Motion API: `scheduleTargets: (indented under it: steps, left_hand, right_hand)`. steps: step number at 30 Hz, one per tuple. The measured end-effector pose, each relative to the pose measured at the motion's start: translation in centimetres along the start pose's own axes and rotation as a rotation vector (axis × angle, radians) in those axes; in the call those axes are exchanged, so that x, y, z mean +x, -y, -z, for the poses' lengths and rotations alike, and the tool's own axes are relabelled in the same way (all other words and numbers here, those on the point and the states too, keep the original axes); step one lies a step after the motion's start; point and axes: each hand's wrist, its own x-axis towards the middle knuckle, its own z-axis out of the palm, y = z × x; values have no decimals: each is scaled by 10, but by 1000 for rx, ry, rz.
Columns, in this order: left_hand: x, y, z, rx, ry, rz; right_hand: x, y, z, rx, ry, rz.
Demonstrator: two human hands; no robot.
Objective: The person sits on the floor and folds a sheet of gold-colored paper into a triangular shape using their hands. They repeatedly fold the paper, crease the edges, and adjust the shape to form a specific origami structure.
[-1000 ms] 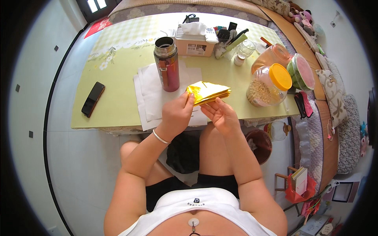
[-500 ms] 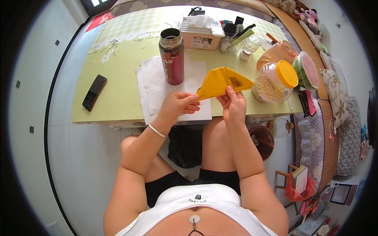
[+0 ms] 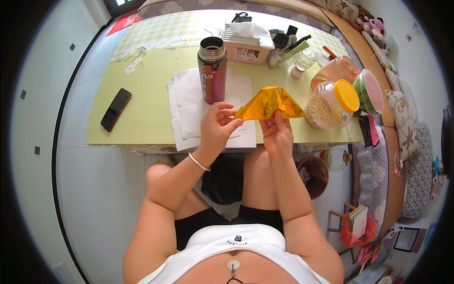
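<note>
A shiny gold sheet of folded foil paper [image 3: 269, 104], shaped like a low trapezoid with pointed ends, is held up above the table's near edge. My right hand [image 3: 278, 135] pinches its lower edge, thumb in front and fingers behind. By the left point of the paper is my left hand [image 3: 218, 125], fingers curved and apart from the thumb. Its thumb tip lies just under that corner; whether it touches cannot be made out. Below and behind the paper, white sheets [image 3: 182, 111] lie stacked on the table. An uncapped dark and magenta thermos [image 3: 213, 78] stands on them.
A phone [image 3: 116, 110] lies at the left on the yellow-green table [image 3: 146, 94]. To the right stand a yellow-lidded jar [image 3: 328, 104], a pinkish jar [image 3: 336, 71] and a small white bottle [image 3: 297, 71]. A tissue box [image 3: 248, 49] is farther back. Below the table sits a bin [image 3: 314, 177].
My left hand has loosened from the paper's left corner, its fingers spreading upward. The gold paper has tilted and dropped slightly, still in my right hand. The view has shifted a little.
</note>
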Motion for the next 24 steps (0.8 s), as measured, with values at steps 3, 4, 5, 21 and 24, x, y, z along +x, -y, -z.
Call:
scheduleTargets:
  steps: [3,4,5,21,24]
  left_hand:
    - [1,5,3,306,-60,-313]
    - [2,4,3,470,-85,-438]
    - [1,2,3,530,-96,-492]
    - [-8,-11,1,712,-70,-883]
    - [-10,-12,1,718,-69,-891]
  right_hand:
    - [4,-7,24,148,192,-61]
    - [5,-9,29,196,287,-85]
    - [6,-12,35,223,293,-98]
    - [7,-19,43,374,435,-142]
    - [10,-20,48,405,469,-151]
